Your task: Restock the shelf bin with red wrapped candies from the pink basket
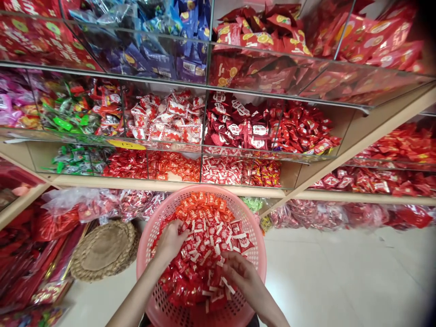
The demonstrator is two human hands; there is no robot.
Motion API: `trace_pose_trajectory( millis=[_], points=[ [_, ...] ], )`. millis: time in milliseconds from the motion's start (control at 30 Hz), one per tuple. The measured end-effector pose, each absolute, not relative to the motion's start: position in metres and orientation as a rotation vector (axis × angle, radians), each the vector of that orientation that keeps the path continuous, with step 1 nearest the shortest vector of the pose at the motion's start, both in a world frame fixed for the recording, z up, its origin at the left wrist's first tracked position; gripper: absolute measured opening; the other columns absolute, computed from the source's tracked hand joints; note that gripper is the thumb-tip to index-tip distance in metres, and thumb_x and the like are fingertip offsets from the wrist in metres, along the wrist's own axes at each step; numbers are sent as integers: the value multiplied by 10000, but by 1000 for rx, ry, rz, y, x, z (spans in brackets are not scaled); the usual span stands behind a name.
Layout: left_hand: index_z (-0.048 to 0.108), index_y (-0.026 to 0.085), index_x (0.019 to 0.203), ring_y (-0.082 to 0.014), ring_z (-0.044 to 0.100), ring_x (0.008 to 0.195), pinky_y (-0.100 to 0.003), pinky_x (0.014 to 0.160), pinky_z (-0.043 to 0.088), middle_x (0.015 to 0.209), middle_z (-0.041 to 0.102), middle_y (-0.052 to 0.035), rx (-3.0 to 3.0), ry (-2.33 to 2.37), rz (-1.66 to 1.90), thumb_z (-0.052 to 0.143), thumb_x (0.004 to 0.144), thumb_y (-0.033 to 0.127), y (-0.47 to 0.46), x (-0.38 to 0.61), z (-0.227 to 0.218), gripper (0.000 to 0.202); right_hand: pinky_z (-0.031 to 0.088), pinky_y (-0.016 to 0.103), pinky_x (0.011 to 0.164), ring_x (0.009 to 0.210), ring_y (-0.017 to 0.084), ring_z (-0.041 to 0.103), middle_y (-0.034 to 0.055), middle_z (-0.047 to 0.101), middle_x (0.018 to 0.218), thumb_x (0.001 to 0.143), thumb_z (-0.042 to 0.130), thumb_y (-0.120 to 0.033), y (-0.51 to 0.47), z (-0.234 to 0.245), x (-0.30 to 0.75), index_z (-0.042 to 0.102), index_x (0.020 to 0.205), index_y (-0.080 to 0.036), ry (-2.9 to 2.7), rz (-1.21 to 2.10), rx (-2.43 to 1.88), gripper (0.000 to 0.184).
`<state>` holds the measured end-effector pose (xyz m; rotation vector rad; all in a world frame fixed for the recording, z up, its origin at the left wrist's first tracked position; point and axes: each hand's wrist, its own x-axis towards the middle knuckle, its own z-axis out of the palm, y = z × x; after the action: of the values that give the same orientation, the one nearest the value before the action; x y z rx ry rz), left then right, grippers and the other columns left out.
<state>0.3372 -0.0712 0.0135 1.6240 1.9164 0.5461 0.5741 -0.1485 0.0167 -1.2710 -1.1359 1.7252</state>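
Observation:
A pink perforated plastic basket (146, 268) stands in front of me, filled with small wrapped candies (207, 240) in red, orange and red-and-white. At the left of the pile, my left hand (172, 238) has its fingers curled down among the candies, thumb bent toward them. Whatever lies between those fingers is hidden. My right hand (240, 272) is on the right side of the pile, its thumb and fingers closed on a red-and-white wrapped candy. Orange candies (204, 202) lie at the far side of the basket, and darker red ones nearer me.
Glass-fronted shelves (177, 182) of bagged and wrapped sweets rise beyond the basket. A woven straw stool (104, 250) stands to the left, near red packaging (37, 268). Clear bags of sweets (316, 213) line the shelf's foot. Pale tiled floor (340, 272) extends right.

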Motion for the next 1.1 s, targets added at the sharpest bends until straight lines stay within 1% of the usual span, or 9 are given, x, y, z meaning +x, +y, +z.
trace_pose_trajectory(
  millis=[100,233,333,467,600,833,900,967,1100],
  points=[
    [479,195,657,-123,491,591,-235,567,328,608,521,40,1586,1853,551,535,721,309,-64,338,12,141,357,231,541,599,112,472,-7,568,704,744,660,-491,-148,13,574,610,1028,-202,-1112,1735,-1256,408],
    [504,188,660,-120,496,600,-233,571,328,611,540,39,1558,1783,561,569,681,267,-61,341,8,105,388,244,562,597,121,497,-7,583,692,707,688,-507,-148,11,573,621,995,-213,-1056,1754,-1238,417],
    [524,181,664,-122,498,591,-237,571,333,600,546,37,1540,1801,561,566,672,237,-60,342,4,71,394,252,567,628,139,525,5,595,701,721,673,-512,-147,8,573,619,983,-203,-1068,1708,-1226,409],
    [558,174,706,-138,549,628,-248,600,382,638,593,22,1523,1784,569,566,660,225,-60,341,-3,69,389,259,571,641,146,539,16,611,722,740,658,-507,-146,4,573,611,972,-200,-1060,1706,-1226,388],
    [572,174,776,-153,591,667,-261,630,428,692,632,7,1504,1737,620,557,665,243,-61,339,-13,132,380,263,573,626,141,537,17,611,723,758,641,-502,-145,1,573,603,978,-193,-1085,1708,-1204,381],
    [587,178,757,-173,628,705,-275,662,466,726,673,-26,1506,1697,630,536,689,299,-64,339,-14,148,390,252,570,633,140,541,22,624,753,774,605,-524,-129,9,582,604,995,-188,-1209,1674,-1267,402],
    [613,184,784,-191,644,746,-286,681,482,758,691,-39,1490,1734,654,554,689,349,-64,336,-12,199,389,249,555,607,135,523,10,604,706,791,578,-522,-107,19,592,599,1005,-180,-1328,1577,-1303,404],
    [630,190,813,-211,654,790,-307,709,498,802,705,-53,1486,1779,709,567,685,391,-65,330,-10,247,389,251,545,582,133,504,5,592,676,805,557,-498,-75,31,602,600,1006,-166,-1463,1373,-1349,391],
    [630,189,883,-230,663,836,-344,769,510,888,714,-77,1520,1831,789,544,705,437,-66,314,-5,317,436,265,632,689,163,577,55,660,803,805,534,-396,10,50,609,628,948,-148,-1624,1001,-1396,301]
  ],
)
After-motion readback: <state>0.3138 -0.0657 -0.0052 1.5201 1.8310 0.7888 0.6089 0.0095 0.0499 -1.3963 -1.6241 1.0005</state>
